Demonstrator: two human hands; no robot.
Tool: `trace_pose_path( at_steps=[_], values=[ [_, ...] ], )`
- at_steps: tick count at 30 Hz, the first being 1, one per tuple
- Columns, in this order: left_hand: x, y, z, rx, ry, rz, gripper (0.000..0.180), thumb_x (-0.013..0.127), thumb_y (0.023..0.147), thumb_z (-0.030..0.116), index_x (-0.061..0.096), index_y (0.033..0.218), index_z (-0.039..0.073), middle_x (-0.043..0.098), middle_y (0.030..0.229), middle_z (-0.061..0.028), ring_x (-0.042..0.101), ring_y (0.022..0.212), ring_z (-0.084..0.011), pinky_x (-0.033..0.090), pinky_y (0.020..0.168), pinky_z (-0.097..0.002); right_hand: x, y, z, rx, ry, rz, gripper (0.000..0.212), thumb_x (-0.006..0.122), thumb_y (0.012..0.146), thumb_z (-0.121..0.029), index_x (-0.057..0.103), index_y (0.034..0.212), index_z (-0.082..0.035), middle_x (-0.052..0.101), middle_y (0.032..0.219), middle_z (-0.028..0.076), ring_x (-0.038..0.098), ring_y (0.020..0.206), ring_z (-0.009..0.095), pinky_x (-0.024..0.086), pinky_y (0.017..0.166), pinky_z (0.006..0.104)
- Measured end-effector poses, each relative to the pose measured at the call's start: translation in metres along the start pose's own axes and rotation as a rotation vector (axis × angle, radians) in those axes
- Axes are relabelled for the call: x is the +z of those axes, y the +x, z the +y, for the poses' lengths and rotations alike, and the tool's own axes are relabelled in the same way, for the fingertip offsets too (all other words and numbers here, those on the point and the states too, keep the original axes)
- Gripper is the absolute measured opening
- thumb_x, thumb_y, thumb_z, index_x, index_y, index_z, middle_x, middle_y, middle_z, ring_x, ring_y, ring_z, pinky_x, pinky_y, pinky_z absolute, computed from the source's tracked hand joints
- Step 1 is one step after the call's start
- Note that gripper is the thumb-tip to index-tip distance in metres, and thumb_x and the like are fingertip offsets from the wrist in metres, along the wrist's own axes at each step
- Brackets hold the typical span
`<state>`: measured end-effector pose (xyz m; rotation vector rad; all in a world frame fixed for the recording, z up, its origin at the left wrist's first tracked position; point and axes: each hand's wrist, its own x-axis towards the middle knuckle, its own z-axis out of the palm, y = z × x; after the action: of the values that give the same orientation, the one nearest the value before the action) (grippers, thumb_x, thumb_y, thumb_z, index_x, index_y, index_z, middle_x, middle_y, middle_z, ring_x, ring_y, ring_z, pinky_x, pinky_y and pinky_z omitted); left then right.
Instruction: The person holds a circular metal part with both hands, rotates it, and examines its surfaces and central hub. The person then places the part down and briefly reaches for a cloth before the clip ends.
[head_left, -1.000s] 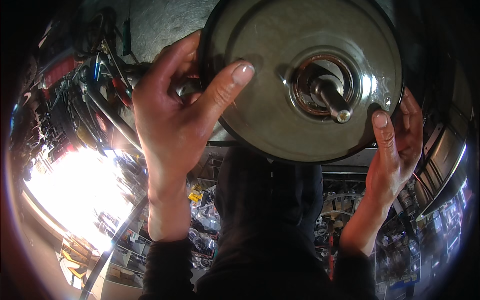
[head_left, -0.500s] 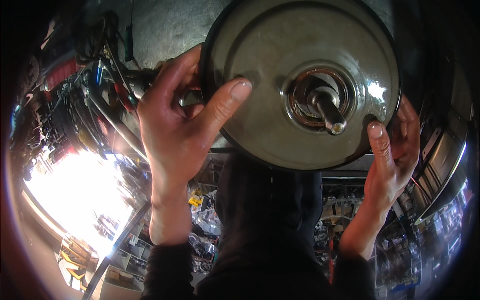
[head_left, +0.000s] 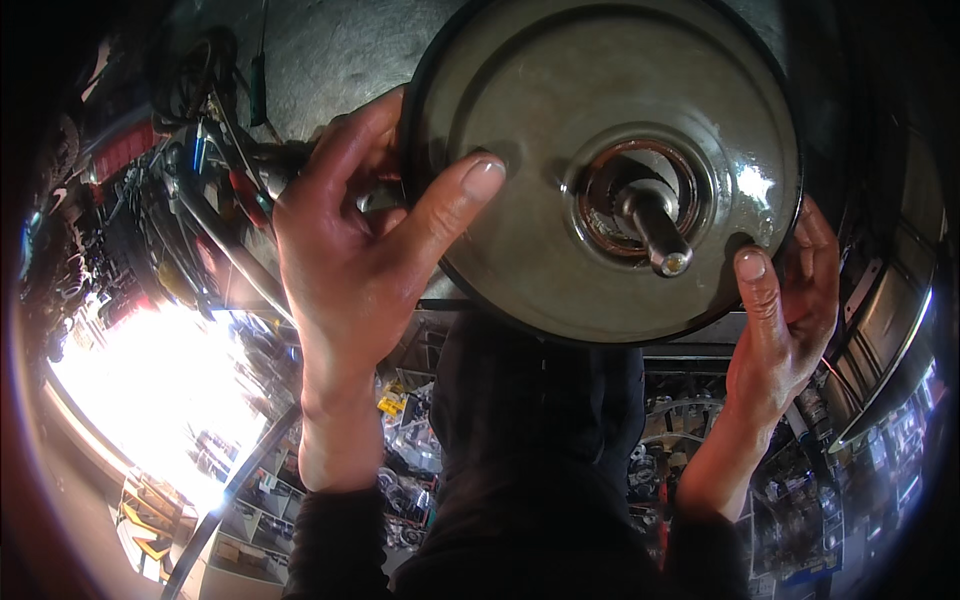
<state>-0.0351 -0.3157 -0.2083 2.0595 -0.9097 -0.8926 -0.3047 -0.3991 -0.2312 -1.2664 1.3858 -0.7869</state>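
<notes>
A large round olive-grey disc [head_left: 530, 240] with a thin black rim is held between my two hands, above the bench. In the round opening at its hub, a short metal rod [head_left: 660, 235] stands up, its tip toward me. My left hand [head_left: 355, 235] grips the left rim, thumb laid on the top face and fingers curled around the edge. At the lower right rim, my right hand [head_left: 785, 315] has its thumb at the edge and its fingers behind it. The disc's underside and the ends of several fingers are hidden.
A metal bench top [head_left: 330, 55] lies beyond the disc. Pliers and other hand tools [head_left: 200, 225] crowd the left side. Trays of small parts [head_left: 405, 500] sit below, near my legs. Bright light glares at the lower left, and a metal panel [head_left: 890, 330] stands at the right.
The disc has tilted very slightly, and the rod's tip sits a little farther right and lower. Both hands keep the same hold.
</notes>
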Motion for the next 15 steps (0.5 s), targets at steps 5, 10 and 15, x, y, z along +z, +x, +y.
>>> trace_pose_path(
  at_steps=[5, 10, 15],
  values=[
    [0.0003, 0.0006, 0.0011, -0.003, -0.024, -0.008, 0.054, 0.086, 0.088, 0.016, 0.065, 0.132, -0.006, 0.075, 0.106, -0.0075, 0.067, 0.093, -0.0093, 0.049, 0.084, -0.0201, 0.0001, -0.0007, 0.0005, 0.009, 0.011, 0.016, 0.072, 0.091, 0.08, -0.017, 0.056, 0.138, 0.008, 0.066, 0.122, 0.014, 0.063, 0.111, 0.022, 0.05, 0.099, 0.0342],
    [-0.0002, 0.0016, 0.0023, -0.002, -0.026, -0.021, 0.053, 0.085, 0.088, 0.016, 0.065, 0.132, -0.006, 0.075, 0.106, -0.0072, 0.067, 0.093, -0.0089, 0.049, 0.084, -0.0204, -0.0003, -0.0002, 0.0009, 0.006, -0.013, 0.02, 0.073, 0.091, 0.08, -0.018, 0.056, 0.138, 0.008, 0.066, 0.123, 0.015, 0.063, 0.113, 0.023, 0.049, 0.1, 0.0353],
    [-0.0009, 0.0025, 0.0031, -0.023, -0.039, -0.031, 0.053, 0.085, 0.088, 0.015, 0.065, 0.132, -0.006, 0.075, 0.106, -0.0071, 0.066, 0.093, -0.0083, 0.049, 0.085, -0.0204, -0.0008, 0.0004, 0.0017, 0.003, -0.014, 0.01, 0.073, 0.091, 0.08, -0.018, 0.056, 0.138, 0.008, 0.066, 0.124, 0.015, 0.063, 0.114, 0.023, 0.049, 0.101, 0.0354]
  ],
)
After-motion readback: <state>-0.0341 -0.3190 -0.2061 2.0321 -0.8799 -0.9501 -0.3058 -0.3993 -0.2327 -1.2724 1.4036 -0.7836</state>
